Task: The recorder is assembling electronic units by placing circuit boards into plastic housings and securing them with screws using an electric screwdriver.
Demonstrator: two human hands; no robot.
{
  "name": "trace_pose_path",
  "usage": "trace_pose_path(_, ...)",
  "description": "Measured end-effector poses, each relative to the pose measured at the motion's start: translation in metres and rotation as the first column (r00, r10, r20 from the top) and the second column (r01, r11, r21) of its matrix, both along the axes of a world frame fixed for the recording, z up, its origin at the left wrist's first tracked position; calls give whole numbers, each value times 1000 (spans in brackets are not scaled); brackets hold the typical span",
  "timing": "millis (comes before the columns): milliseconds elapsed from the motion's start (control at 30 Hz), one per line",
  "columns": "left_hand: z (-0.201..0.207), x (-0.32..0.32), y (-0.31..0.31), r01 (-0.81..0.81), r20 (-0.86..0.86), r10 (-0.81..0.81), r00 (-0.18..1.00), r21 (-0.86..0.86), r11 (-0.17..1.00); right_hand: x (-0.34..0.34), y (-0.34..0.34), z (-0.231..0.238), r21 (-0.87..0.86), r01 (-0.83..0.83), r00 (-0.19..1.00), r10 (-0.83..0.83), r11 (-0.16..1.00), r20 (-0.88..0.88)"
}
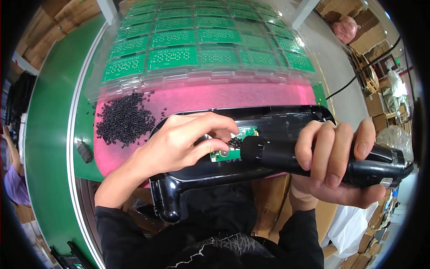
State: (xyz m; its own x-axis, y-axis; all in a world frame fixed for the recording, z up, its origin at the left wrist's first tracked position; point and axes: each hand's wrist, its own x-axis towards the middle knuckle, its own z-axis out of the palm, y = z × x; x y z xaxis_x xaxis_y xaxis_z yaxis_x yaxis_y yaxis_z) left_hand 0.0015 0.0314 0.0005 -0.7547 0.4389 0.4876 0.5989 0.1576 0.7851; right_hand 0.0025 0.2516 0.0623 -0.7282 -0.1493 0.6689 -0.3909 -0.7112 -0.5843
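My right hand (333, 157) wraps around a black electric screwdriver (280, 153), which lies nearly level with its nose pointing left. At that nose, the curled thumb and fingers of my left hand (188, 141) close on a few small black screws (234, 143). Below the fingertips, a green circuit board (230, 155) sits inside a long black plastic housing (204, 178). The driver's bit and the exact screw position are hidden by my fingers and the tool's nose.
A heap of black screws (125, 119) covers the left of the pink mat (215, 95). Behind it, clear trays hold several rows of green circuit boards (172, 57). A small dark lump (83, 152) lies left of the mat. Another person's arm (14, 150) shows at far left.
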Motion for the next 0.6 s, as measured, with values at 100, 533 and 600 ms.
trace_pose_path(100, -1, -2, 0, 9, -157, -24, 987, -95, 995, 0, -5, -3, 25, -29, 999, 28, 999, 40)
trace_pose_path(533, 3, -6, -4, -241, -308, 183, 934, -162, 957, -16, 23, -13, 292, 118, 985, -149, 949, 87)
trace_pose_path(600, 0, -2, 1, -188, -180, 149, 972, -220, 957, -23, 24, -20, 291, 99, 979, -145, 952, 143)
